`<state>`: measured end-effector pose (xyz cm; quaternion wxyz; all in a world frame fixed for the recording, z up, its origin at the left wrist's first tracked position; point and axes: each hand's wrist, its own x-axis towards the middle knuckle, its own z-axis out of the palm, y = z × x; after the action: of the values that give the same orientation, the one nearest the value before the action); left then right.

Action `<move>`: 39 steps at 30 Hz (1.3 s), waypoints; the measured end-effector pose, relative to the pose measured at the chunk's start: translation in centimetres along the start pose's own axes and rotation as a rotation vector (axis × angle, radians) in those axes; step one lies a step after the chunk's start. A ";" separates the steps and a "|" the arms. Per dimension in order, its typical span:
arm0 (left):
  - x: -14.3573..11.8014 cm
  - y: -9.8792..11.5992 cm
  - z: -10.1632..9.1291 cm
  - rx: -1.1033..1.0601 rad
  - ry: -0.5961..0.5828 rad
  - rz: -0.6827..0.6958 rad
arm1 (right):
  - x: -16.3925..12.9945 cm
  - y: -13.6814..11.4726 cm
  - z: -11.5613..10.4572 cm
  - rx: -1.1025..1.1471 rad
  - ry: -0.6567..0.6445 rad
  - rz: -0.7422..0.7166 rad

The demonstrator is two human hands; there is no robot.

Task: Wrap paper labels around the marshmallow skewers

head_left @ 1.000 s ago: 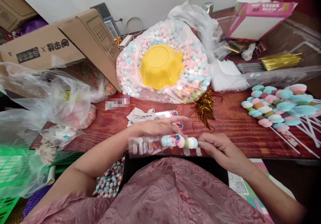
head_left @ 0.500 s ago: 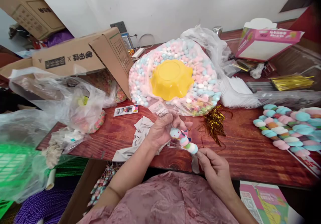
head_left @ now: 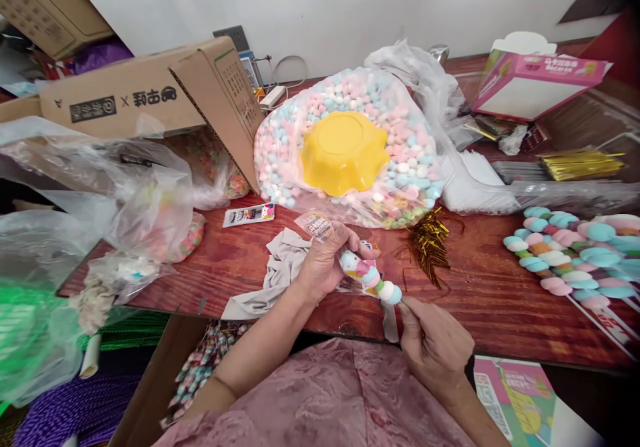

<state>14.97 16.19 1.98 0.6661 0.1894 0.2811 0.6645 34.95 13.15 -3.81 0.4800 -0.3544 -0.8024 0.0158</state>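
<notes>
My left hand (head_left: 321, 265) is closed around a printed clear plastic bag (head_left: 315, 223) and the upper part of a marshmallow skewer (head_left: 385, 291). Blue, white, green and pink marshmallows show below the fingers, the top ones inside the bag. At the skewer's lower end, my right hand (head_left: 434, 340) pinches just under the last blue marshmallow; the stick itself is hidden by the fingers. A grey cloth (head_left: 285, 267) lies beside my left forearm. Gold twist ties (head_left: 431, 247) lie on the table beyond my right hand.
Behind my hands a large bag of marshmallows (head_left: 280, 147) carries an upturned yellow bowl (head_left: 345, 153). Finished-looking skewers (head_left: 565, 247) are piled at right. A cardboard box (head_left: 130, 93) and plastic bags (head_left: 160, 213) crowd the left. A pink carton (head_left: 540, 87) stands at back right.
My right hand has moved slightly right and down with the skewer's lower end. More of the marshmallow row shows between the hands. The view has shifted a little.
</notes>
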 end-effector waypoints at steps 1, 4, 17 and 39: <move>-0.1 -0.1 0.0 0.014 -0.011 0.017 | 0.0 -0.4 0.1 0.089 -0.027 0.063; 0.0 0.0 -0.1 -0.037 -0.015 0.008 | 0.1 -1.5 0.3 0.476 -0.254 0.394; 0.1 -0.6 -0.5 0.027 -0.021 0.203 | -1.5 -1.8 1.1 0.376 -0.110 0.412; 0.2 -1.1 -0.5 0.001 0.030 0.106 | -0.3 -1.1 1.7 0.209 -0.107 0.218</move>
<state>15.48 16.28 0.85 0.6254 0.1945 0.2809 0.7015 33.08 12.71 -4.52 0.4663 -0.3859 -0.7776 0.1701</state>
